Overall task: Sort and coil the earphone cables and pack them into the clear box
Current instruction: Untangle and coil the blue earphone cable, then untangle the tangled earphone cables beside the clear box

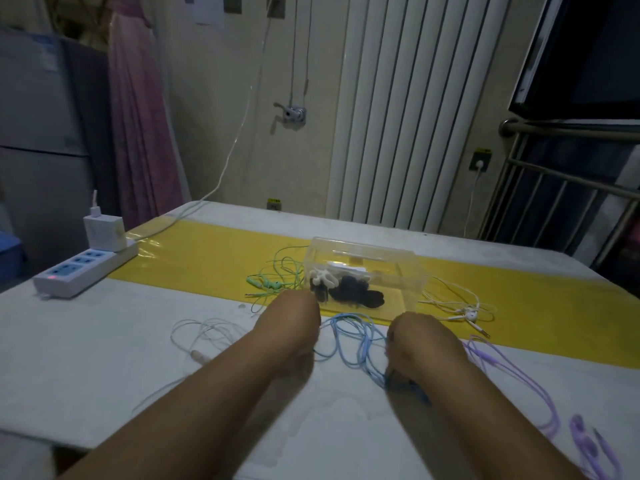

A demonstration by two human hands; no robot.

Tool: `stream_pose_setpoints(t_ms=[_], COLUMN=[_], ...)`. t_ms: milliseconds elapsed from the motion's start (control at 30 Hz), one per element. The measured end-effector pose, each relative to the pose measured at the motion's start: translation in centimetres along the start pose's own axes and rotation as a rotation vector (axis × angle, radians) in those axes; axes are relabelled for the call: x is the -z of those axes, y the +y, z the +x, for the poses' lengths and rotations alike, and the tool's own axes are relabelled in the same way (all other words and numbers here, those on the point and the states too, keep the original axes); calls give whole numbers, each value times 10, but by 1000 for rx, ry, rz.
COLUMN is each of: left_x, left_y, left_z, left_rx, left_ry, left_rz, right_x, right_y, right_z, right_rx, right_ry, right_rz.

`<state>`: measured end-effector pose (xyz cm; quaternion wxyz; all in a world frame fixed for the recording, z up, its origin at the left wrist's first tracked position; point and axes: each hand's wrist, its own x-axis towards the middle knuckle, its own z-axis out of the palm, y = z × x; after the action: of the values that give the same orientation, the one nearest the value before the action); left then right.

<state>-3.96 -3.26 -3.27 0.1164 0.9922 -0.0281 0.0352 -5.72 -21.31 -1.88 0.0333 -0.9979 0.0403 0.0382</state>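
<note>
Fingers of the right hand curled down and gripped the blue cable in the middle of the frame. The left hand hid its fingers, so nobody could tell if they held anything. Just above both hands, the clear box sat on the tabletop, with a green cable on its left and a purple cable at lower right.

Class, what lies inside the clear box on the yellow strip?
Inside the clear box: a black bundle and a white bundle. The left hand covers its near-left corner, so anything there is hidden.
</note>
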Motion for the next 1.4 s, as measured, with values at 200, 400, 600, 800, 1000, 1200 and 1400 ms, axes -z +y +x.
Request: stream_pose_setpoints(t_ms=[200,400,600,800,1000,1200,1400], left_x=[-7,-10,0,15,32,39,42], left_y=[31,29,11,-10,-46,-97,-136], left_z=[5,6,4,5,-9,-27,-40], left_rx=[-85,-61,-43,-6,28,122,160], left_ry=[-30,-16,20,63,142,127,-105], left_rz=[-50,-200,-247,-286,-341,-372,-135], right_x=[-6,-5,9,24,18,4,-12], right_y=[2,1,4,-16,-60,-108,-135], right_z=[-3,-2,-4,-7,-8,-5,-2], right_rx=[58,129,104,254,454,621,641], right_ry=[76,45,227,373,265,82,-149], right_rz=[414,410,320,449,535,499,329])
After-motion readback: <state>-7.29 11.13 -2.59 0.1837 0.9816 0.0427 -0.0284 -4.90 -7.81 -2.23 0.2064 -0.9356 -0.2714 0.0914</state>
